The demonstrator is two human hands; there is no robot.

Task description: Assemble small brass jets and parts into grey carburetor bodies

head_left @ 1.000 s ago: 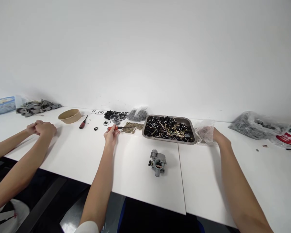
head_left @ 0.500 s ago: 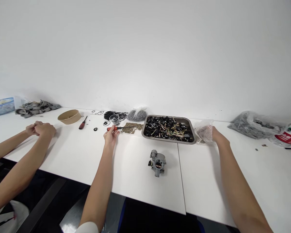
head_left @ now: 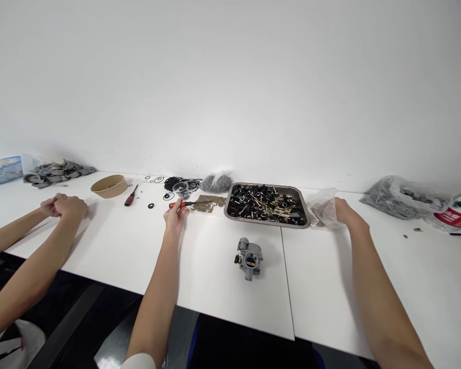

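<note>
Screwdriver still in pinch of left hand; right hand at bag, grip unclear

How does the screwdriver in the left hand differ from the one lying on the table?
The held screwdriver is gripped by the left hand; the loose screwdriver lies untouched on the white table. The held screwdriver points rightward; the loose screwdriver points toward the wall. Both have reddish handles and dark shafts.

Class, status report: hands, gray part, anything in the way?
Left hand holding screwdriver. Right hand, partly hidden, at plastic bag. Gray part on table, untouched. Metal tray beyond it, not blocking it.
</note>
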